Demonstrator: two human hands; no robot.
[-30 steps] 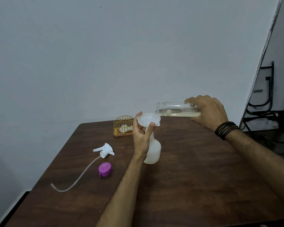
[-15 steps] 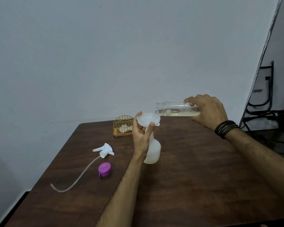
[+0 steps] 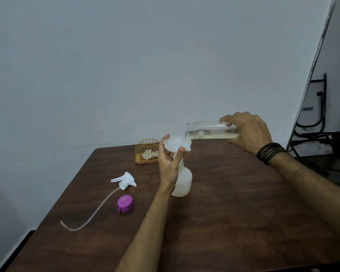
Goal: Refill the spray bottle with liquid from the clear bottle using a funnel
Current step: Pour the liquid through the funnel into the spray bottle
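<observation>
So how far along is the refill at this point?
Done: the trigger sprayer and purple cap lie off on the table, and the funnel sits in the spray bottle. In hand: the left hand steadies the funnel while the right hand tips the clear bottle over it. Left: pouring the remaining liquid, then reassembly.

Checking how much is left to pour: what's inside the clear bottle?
A shallow layer of pale liquid lies along the lower side of the tipped clear bottle. The right hand covers its base end.

Bare forearms, no sleeves; dark multi-strand corded bracelet around the right wrist.
</observation>
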